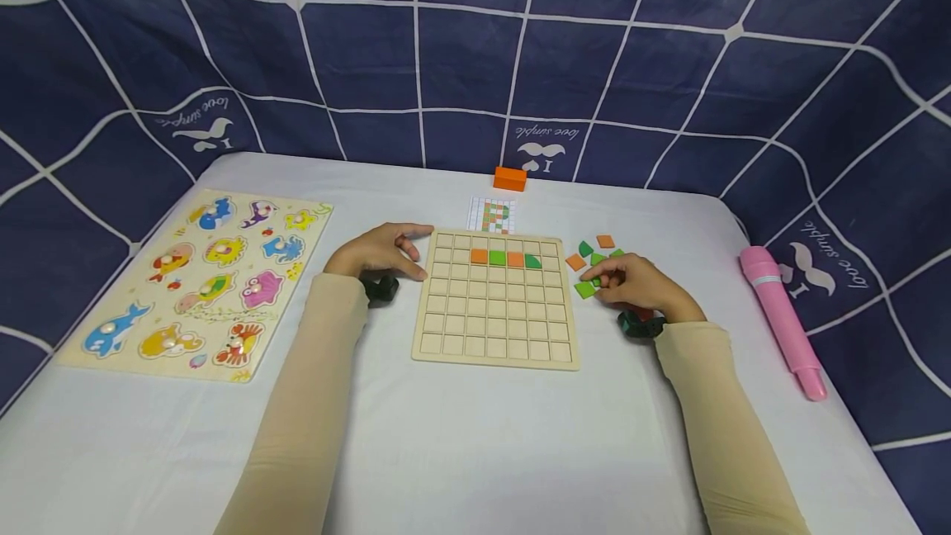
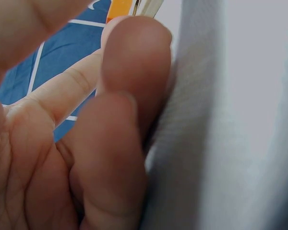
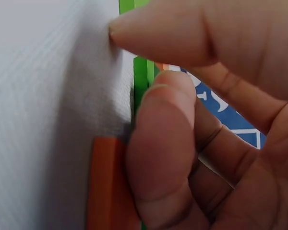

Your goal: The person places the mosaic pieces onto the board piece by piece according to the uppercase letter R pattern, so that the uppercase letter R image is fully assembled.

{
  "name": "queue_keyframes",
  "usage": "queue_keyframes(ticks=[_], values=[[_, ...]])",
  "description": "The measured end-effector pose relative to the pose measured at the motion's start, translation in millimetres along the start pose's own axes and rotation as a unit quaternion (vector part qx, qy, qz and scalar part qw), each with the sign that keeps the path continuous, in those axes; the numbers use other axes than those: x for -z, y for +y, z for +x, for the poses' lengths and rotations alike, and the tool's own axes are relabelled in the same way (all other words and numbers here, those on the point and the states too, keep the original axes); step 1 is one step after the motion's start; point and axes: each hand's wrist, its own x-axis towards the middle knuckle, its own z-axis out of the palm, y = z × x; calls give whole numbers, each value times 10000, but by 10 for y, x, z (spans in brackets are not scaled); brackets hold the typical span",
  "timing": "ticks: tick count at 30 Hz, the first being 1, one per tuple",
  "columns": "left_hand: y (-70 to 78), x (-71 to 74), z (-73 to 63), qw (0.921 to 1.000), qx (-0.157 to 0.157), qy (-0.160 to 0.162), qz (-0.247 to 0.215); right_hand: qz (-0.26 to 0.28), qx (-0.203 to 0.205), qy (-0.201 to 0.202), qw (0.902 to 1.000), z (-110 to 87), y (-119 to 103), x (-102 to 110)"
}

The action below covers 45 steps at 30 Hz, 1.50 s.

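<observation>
A wooden grid board (image 1: 475, 357) lies flat on the table. One row near its top holds an orange square tile (image 1: 479, 257), a green square tile (image 1: 497, 258), another orange square and a green rounded-corner tile (image 1: 532, 261). My left hand (image 1: 375, 250) rests at the board's left side, index finger and thumb spread along the edge. To the right of the board, my right hand (image 1: 631, 283) reaches among loose tiles, its fingertips by a green square tile (image 1: 585, 291). In the right wrist view, thumb and finger stand apart beside green (image 3: 142, 79) and orange tiles (image 3: 104, 187).
A pattern card (image 1: 493, 215) and an orange block (image 1: 510, 179) lie behind the board. On the left is a sea-animal peg puzzle (image 1: 282, 316); a pink cylinder (image 1: 783, 320) lies at the far right. Dark blue checked cloth (image 1: 475, 56) rises behind the table.
</observation>
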Motion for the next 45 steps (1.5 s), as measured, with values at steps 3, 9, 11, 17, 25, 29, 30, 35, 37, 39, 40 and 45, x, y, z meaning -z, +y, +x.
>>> queue_keyframes(ticks=[3,9,11,17,25,29,30,35,37,39,40,45], values=[[-2,1,2,10000,4,6,2,-151,29,69,9999,3,4,-1],[-7,4,6,10000,3,23,-29,-352,12,193,9992,18,26,-16],[-9,5,4,10000,3,25,-39,-390,-26,194,9990,20,23,-22],[-7,6,-8,10000,2,20,-37,-458,-32,246,9986,6,-4,-20],[-3,10,-37,10000,22,33,70,-456,53,350,9983,0,-53,-2],[-23,5,-27,10000,32,52,15,-191,26,400,9990,7,-85,-18],[-25,4,-24,10000,36,52,3,-92,17,414,9991,9,-91,-24],[-26,-2,-17,10000,37,55,-73,511,63,438,9977,33,-97,-54],[-22,-4,-15,9999,30,49,-99,792,150,419,9959,45,-108,-66],[-19,-4,-14,9999,19,44,-105,1075,252,387,9931,57,-132,-79],[-18,-4,-12,9999,17,43,-106,1197,285,371,9917,62,-145,-86],[-15,-4,-2,9999,3,22,-104,1461,410,323,9879,104,-193,-125]])
